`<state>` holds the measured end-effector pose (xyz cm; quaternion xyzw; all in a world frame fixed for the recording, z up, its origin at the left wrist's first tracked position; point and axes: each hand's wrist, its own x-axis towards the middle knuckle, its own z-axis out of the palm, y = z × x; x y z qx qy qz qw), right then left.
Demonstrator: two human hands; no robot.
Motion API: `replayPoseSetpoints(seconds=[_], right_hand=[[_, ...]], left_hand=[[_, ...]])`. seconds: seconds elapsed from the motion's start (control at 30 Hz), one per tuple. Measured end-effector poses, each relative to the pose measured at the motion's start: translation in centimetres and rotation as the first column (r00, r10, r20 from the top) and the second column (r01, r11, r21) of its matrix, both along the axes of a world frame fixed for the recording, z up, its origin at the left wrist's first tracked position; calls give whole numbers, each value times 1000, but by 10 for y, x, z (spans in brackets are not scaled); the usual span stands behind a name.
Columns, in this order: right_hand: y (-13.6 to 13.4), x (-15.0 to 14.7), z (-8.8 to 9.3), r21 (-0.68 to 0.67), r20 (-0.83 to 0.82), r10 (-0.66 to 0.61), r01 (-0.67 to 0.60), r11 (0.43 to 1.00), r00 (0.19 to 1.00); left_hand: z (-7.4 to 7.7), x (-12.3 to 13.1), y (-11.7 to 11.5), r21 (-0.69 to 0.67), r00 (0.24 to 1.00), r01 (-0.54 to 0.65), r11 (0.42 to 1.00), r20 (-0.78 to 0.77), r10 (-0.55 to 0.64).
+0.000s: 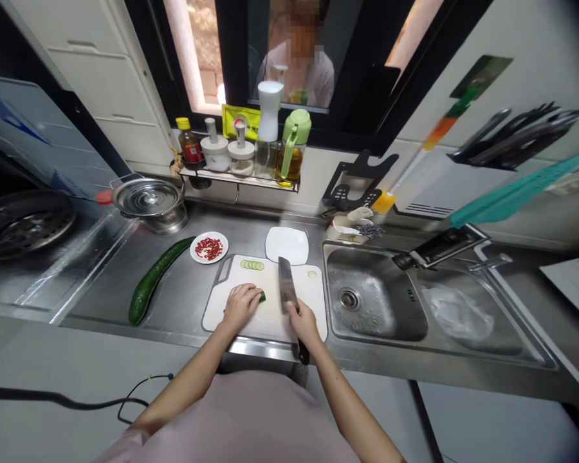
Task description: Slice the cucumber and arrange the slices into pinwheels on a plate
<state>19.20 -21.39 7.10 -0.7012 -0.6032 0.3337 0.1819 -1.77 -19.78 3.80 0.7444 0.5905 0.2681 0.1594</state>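
- The left hand (241,305) lies knuckles-up on the white cutting board (313,302), fingers curled over a short stub of cucumber (262,296); only the dark green end shows past the fingertips. The curl looks meant to pin the piece down while keeping the fingertips back from the blade.
- The right hand (303,323) is clenched around the handle of a cleaver (286,288). The broad blade stands on edge just to the right of the stub, running away from the body, so its flat side faces the left knuckles.
- Beyond the left hand, at the far edge of the board, a short row of cucumber slices (252,265) lies flat, apparently pushed clear of the cutting spot. One stray slice (312,274) sits past the blade, to the right.
- Further out from the left hand, off the board, a small plate of chopped red chilli (209,247) stands beside an empty white plate (287,245).
- To the left of the left hand, well apart, a whole cucumber (153,281) lies slantwise on the steel counter (188,302).
- To the right of the right hand, just past the board's edge, is the sink (367,257) with its tap (439,247) swung across.
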Motion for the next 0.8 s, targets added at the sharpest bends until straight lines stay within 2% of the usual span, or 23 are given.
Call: replayPoseSetpoints(seconds=[0.23, 0.43, 0.6, 0.8], right_hand=[[-1, -12, 9, -115, 78, 104, -95, 989, 992], [-4, -11, 15, -138, 148, 174, -154, 978, 974], [-7, -18, 25, -178, 270, 275, -233, 956, 923], [-10, -27, 31, -206, 349, 314, -255, 945, 883]], left_hand=[[-6, -2, 4, -50, 996, 82, 995, -14, -83], [-11, -4, 4, -42, 996, 84, 996, 20, -83], [-13, -4, 5, -45, 995, 94, 995, 21, -93], [-15, -3, 6, -18, 995, 95, 995, 33, -94]])
